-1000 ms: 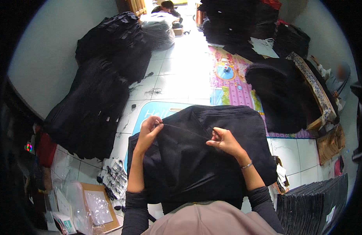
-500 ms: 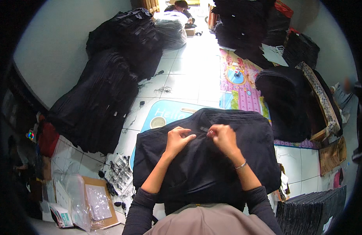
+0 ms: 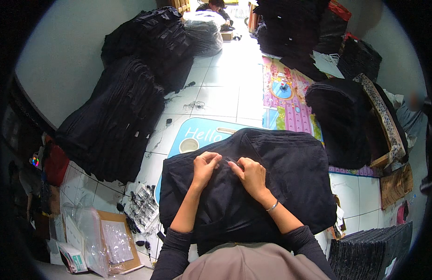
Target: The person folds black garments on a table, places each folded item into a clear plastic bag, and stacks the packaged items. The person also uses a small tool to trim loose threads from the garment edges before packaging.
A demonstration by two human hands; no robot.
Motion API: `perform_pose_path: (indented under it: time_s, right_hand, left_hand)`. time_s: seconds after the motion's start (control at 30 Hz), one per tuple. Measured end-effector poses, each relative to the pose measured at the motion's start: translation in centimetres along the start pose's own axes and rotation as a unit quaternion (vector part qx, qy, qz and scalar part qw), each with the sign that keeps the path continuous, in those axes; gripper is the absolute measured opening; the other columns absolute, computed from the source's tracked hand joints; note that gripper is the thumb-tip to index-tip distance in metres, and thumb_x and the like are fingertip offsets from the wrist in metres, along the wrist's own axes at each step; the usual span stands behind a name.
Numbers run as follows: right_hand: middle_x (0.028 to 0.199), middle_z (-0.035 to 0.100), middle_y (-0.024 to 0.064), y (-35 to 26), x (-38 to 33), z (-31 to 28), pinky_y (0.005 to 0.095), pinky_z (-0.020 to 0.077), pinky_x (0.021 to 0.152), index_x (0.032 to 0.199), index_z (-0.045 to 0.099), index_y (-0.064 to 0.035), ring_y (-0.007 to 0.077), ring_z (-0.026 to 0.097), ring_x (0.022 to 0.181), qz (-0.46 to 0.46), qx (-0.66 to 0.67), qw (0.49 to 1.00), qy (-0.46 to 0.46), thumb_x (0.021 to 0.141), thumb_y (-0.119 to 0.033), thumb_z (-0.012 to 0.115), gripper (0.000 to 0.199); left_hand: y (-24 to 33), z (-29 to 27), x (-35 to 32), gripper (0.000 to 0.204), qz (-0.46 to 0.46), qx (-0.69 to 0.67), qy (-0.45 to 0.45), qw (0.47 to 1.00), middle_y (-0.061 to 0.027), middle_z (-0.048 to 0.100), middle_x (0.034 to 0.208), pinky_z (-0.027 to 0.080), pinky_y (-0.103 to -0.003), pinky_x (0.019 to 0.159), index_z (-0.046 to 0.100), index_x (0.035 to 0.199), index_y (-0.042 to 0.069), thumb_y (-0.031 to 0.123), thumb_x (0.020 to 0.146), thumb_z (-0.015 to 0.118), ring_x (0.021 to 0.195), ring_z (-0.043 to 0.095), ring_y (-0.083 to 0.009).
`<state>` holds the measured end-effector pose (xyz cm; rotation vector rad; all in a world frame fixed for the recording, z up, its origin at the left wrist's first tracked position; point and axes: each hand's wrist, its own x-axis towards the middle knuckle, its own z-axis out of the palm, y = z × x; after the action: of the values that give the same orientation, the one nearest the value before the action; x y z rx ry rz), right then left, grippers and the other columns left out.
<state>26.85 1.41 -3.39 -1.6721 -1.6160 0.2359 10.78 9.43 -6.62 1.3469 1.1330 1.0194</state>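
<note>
A dark cloth garment [image 3: 286, 191] lies in a stack over a light blue lap table [image 3: 188, 126] in front of me, covering most of it. Above the garment's middle, my left hand [image 3: 205, 169] is closed in a pinch, fingertips pressed together. Just right of it, my right hand [image 3: 252, 176] also pinches, its thumb and forefinger turned toward the left hand. A thin, faint bit shows between the two hands, too small to name. On my right wrist sits a silver bracelet [image 3: 272, 206].
Tall piles of dark cloth [image 3: 113, 121] stand at the left, with another dark pile [image 3: 339, 123] at the right. Thread scraps [image 3: 141, 205] litter the tiled floor. Plastic-wrapped cardboard [image 3: 118, 242] lies at lower left. A person [image 3: 215, 8] sits at the far end.
My right hand has moved left and a little nearer to me. The left hand has shifted slightly left and its fingers have come together. The cloth's upper middle lies flatter.
</note>
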Motion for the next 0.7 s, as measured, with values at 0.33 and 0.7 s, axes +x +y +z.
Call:
perform_pose_path:
  time_s: [0.33, 0.7]
  right_hand:
    - [0.064, 0.061, 0.0083, -0.6, 1.1, 1.2, 0.0383, 0.0465, 0.050, 0.067, 0.061, -0.0076, 0.0272, 0.064, 0.057, -0.079, -0.128, 0.989, 0.001, 0.086, -0.042, 0.068, 0.040]
    - [0.063, 0.060, 0.0052, 0.1, 1.5, 1.2, 0.0350, 0.0476, 0.049, 0.066, 0.061, -0.0105, 0.0238, 0.063, 0.055, -0.139, -0.141, 0.980, -0.002, 0.085, -0.044, 0.068, 0.038]
  left_hand:
    - [0.3, -0.7, 0.0, 0.018, -0.016, -0.104, -0.043, 0.993, -0.0002, 0.065, 0.081, 0.043, -0.020, 0.062, 0.072, 0.093, 0.000, 0.017, 0.087, 0.075, 0.067, 0.054, -0.0059]
    - [0.1, -0.4, -0.1, 0.016, 0.012, -0.089, -0.029, 0.996, -0.0009, 0.064, 0.086, 0.044, -0.021, 0.063, 0.073, 0.091, 0.000, 0.015, 0.087, 0.075, 0.069, 0.055, -0.0068]
